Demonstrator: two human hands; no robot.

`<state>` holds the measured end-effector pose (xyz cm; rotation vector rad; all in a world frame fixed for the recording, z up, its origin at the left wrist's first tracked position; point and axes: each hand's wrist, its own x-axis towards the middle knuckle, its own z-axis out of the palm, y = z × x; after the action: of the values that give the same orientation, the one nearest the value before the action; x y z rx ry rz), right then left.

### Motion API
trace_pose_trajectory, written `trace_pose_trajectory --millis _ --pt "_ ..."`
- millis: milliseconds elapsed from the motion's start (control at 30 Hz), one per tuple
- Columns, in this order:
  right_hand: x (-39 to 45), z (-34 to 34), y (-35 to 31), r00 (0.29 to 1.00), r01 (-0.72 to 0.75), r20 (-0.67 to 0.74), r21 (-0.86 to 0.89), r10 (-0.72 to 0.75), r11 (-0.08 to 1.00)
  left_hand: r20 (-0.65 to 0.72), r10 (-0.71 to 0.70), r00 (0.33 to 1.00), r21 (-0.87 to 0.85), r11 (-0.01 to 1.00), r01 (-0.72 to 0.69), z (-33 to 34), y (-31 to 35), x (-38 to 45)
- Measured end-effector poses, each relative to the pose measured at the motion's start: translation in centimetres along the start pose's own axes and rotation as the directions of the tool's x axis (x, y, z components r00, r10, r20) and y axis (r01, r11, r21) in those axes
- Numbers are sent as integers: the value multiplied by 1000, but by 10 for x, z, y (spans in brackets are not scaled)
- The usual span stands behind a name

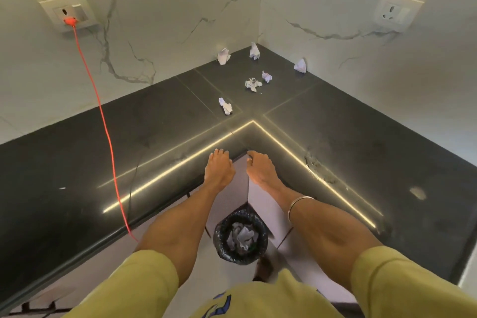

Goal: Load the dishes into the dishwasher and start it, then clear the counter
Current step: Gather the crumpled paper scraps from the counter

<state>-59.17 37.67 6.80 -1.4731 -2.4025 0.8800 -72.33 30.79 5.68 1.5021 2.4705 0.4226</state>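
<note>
Counter (361, 142): black, L-shaped, meeting in an inner corner under white marble walls.
Paper scraps: six crumpled pieces lie in the far corner, one (223, 56) by the left wall, one (254, 51) at the corner, one (300, 65) by the right wall, two (253, 84) (267, 76) close together mid-surface, one (225, 105) nearest the person.
Left hand (219, 166): rests on the counter's front edge at the inner corner, fingers relaxed and fairly straight, holding nothing.
Right hand (260, 168): at the same edge just beside the left, fingers loosely curled, holding nothing; bangle (300, 204) on the wrist.
Bin (241, 236): on the floor below, black liner, crumpled paper inside.
Cable (103, 124): orange, runs from the left wall socket (68, 11) across the counter.
</note>
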Motion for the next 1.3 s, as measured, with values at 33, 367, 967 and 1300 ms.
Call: trace_pose_trajectory --millis 33,367,967,1300 --pt "14 -4 0 1000 13 -14 7 -13 1000 -27 -42 999 -1 999 42 -4 4 12" --pt "112 -32 -1 996 83 13 -29 -83 996 4 -296 955 -46 954 296 -23 14 104" --pt "233 -29 -11 979 -182 -84 71 187 981 65 24 998 -121 993 -16 -23 -33 249" --pt "293 -34 -17 980 -181 -75 24 183 983 107 0 994 -200 980 21 -7 -45 308"
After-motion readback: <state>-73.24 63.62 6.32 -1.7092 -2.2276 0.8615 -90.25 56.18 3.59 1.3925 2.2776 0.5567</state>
